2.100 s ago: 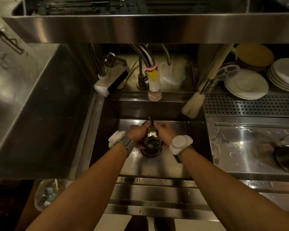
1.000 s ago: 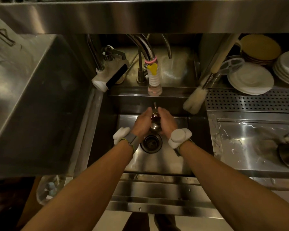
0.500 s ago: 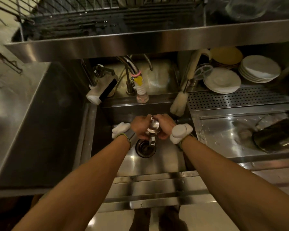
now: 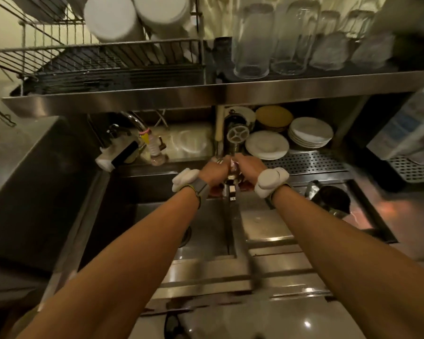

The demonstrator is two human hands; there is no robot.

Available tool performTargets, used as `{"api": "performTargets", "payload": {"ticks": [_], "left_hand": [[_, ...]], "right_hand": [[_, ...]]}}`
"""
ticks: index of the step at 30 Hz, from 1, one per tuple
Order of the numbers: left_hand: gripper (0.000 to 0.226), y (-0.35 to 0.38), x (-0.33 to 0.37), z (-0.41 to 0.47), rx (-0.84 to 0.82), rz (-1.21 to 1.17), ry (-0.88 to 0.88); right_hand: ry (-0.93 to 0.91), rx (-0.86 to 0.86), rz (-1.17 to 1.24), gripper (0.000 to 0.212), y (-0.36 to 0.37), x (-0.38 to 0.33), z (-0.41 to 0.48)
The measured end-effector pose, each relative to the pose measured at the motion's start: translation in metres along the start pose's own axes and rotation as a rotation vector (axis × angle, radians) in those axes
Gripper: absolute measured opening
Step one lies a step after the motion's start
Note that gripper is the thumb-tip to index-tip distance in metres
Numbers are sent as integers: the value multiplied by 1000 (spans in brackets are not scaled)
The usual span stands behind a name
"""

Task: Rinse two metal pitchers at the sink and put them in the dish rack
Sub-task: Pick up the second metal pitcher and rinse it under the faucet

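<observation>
Your fingers [image 4: 219, 160] are wrapped tight around the small metal pitcher [image 4: 231, 174], left hand [image 4: 213, 172] and right hand [image 4: 247, 168] clamped on opposite sides, so most of its body is hidden; only a sliver of shiny metal shows between the palms, and blur makes it hard to tell which way it tilts. You hold it above the back right corner of the sink [image 4: 206, 231], clear of the basin floor and well right of the faucet [image 4: 142, 133]. I judge this one rinsed or nearly so and about to go up, but it isn't racked yet. The dish rack [image 4: 108, 62] sits on the upper shelf toward its left end, with white dishes at its back and its front part bare. The second pitcher [image 4: 332, 200] lies on the drainboard right of the sink, near its front edge, untouched by either hand. So call it under halfway: nothing is racked, and one rinse is still to do.
</observation>
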State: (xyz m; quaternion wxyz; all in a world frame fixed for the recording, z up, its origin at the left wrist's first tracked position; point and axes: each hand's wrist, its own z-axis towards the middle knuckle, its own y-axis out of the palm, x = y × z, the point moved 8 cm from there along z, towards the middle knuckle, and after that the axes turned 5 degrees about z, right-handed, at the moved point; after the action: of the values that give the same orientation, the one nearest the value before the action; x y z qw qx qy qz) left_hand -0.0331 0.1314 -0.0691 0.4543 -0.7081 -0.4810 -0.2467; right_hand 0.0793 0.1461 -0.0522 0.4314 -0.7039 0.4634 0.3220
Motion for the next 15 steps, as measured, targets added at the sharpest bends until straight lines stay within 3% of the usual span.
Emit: {"api": "performTargets", "payload": {"ticks": [7, 11, 15], "left_hand": [[61, 64, 13, 4, -69, -2, -41], [59, 83, 2, 18, -135, 140, -106], [63, 90, -15, 28, -141, 59, -167]], "right_hand": [[19, -9, -35, 33, -53, 32, 8], [127, -34, -21, 38, -58, 68, 25], [107, -36, -41, 45, -50, 82, 33]]}}
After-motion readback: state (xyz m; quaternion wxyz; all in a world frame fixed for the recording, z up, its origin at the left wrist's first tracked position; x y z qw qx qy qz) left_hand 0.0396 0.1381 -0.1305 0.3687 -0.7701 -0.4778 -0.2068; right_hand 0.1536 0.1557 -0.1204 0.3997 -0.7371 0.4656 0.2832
